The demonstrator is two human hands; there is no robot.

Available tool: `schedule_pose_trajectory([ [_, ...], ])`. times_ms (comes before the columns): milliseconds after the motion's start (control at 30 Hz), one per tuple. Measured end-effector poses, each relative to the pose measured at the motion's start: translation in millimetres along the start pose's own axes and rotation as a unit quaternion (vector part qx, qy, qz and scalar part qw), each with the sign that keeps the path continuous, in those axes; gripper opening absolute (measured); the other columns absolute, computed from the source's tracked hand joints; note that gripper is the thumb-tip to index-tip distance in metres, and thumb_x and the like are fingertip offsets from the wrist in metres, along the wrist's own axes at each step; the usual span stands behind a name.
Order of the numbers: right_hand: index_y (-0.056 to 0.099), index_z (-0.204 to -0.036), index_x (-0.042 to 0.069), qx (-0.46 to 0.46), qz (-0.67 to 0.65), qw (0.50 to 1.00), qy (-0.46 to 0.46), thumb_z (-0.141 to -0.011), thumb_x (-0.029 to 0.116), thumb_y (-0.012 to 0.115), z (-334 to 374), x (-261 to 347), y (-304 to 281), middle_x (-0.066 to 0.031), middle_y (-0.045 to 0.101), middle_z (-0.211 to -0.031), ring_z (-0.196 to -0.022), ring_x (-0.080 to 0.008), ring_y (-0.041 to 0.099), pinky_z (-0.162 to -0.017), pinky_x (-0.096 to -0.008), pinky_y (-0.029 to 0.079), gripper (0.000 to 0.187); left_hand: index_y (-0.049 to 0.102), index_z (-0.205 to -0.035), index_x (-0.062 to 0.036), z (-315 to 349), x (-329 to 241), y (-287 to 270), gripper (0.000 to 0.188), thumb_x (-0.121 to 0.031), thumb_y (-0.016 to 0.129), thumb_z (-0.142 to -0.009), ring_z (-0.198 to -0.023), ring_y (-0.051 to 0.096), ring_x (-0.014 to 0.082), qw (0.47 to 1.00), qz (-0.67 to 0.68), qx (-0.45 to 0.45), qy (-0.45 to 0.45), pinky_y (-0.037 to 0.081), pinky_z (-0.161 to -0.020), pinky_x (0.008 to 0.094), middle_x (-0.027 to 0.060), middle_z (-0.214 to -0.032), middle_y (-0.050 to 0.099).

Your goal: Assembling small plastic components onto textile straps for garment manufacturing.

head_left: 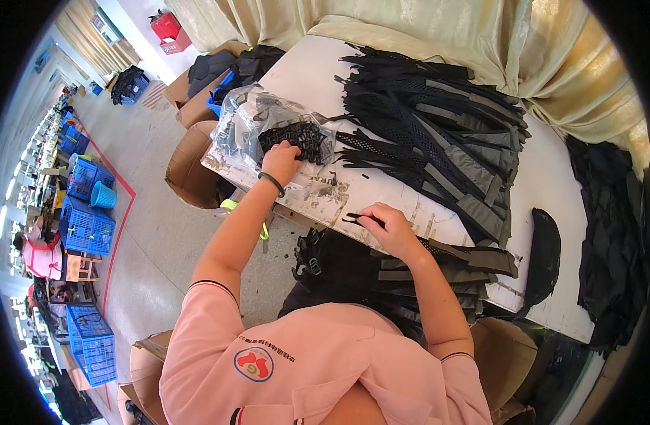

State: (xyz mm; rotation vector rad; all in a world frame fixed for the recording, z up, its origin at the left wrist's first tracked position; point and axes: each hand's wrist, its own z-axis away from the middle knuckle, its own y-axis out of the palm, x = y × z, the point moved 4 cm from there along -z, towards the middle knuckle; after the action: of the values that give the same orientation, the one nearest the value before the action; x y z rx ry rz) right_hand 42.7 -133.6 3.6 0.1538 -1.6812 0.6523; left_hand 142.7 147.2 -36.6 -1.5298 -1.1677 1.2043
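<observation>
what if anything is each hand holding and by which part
The right hand pinches a black strip near one end. The left hand is at the small black pieces; whether it holds one cannot be told.

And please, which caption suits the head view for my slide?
Left hand at small black parts in a clear bag; right hand pinching a black strip near piled black mesh strips.

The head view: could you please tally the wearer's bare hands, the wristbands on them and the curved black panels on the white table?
Bare hands: 2 (left hand at the small black fittings, right hand holding a thin black strip)
Dark wristband: 1
Curved black panel: 1
Total: 4
</observation>
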Motion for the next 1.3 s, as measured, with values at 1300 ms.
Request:
schedule_pose_trajectory([
  [1300, 0.064, -0.094, -0.001, 0.056, -0.166, 0.984, 0.025, -0.084, 0.006, 0.060, 14.8, 10.3, -18.5, 0.0006, 0.062, -0.079, -0.071, -0.0054, 0.053, -0.065, -0.0189, 0.043, 0.012, 0.061, -0.090, -0.0131, 114.3, -177.5, -12.5, 0.015, -0.024, 0.052, -0.092, -0.065, 0.048, 0.0099, 0.276, 0.894, 0.291, -0.198, 0.038, -0.063, 0.0261, -0.0019, -0.079, 0.059],
])
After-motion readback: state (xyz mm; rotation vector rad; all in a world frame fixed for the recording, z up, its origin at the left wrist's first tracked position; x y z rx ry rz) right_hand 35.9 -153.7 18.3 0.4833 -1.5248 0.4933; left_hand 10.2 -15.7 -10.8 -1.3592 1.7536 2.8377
